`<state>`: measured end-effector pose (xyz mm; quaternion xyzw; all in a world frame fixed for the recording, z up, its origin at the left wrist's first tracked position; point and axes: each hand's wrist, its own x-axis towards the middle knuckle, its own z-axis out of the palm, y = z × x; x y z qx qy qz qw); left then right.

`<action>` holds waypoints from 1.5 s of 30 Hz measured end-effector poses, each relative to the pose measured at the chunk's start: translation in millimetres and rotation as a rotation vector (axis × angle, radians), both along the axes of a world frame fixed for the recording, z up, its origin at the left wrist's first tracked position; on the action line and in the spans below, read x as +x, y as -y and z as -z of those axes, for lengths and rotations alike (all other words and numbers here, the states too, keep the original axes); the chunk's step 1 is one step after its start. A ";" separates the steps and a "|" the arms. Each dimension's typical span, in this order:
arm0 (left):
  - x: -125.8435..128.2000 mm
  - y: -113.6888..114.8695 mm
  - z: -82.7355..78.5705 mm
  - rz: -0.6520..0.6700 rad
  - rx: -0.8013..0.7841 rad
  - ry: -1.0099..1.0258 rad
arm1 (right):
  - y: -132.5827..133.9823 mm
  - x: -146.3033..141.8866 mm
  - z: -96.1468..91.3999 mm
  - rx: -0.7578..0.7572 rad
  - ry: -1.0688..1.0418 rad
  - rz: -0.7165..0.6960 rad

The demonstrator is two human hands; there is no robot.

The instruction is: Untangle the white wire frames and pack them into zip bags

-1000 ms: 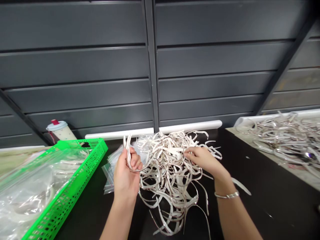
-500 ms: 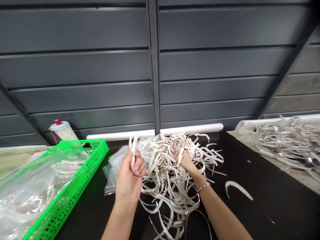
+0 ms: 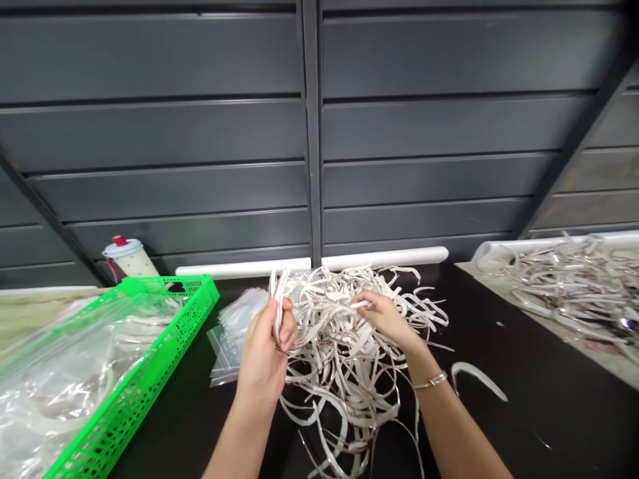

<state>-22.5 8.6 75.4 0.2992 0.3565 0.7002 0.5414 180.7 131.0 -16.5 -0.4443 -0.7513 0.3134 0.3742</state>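
Observation:
A tangled heap of thin white curved strips (image 3: 349, 346) lies on the black table (image 3: 529, 412) in front of me. My left hand (image 3: 267, 356) is closed around a small bunch of these strips, their ends sticking up above my fingers. My right hand (image 3: 384, 316), with a bracelet on its wrist, sits on top of the heap and pinches one strip between thumb and fingers. A single loose strip (image 3: 479, 378) lies on the table to the right of my right arm.
A green perforated basket (image 3: 150, 366) holding clear plastic bags stands at the left. Small clear zip bags (image 3: 232, 332) lie between it and the heap. A second heap of strips (image 3: 574, 279) lies at the far right. A lidded cup (image 3: 130, 258) stands by the grey slatted wall.
My right hand dug into the heap and came up on top of it with one strip pinched. My left hand kept its bunch and drifted slightly right.

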 end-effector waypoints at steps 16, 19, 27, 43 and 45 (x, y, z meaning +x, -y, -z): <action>1.7 2.9 -3.1 0.004 0.018 0.013 | 36.7 -49.5 -11.9 0.081 0.300 0.088; 2.4 2.4 -2.2 0.011 0.017 0.012 | 33.5 -67.2 8.9 0.060 0.278 0.070; 1.5 2.1 -2.9 0.009 0.014 0.013 | 16.4 -34.5 -5.8 -0.056 -0.194 0.010; 7.3 -2.6 18.0 -0.052 0.094 -0.211 | 55.6 -23.1 -48.2 -0.231 -0.718 -0.166; 10.1 -3.0 22.2 -0.038 0.123 -0.261 | 65.9 -30.4 -48.4 -0.191 -0.671 -0.178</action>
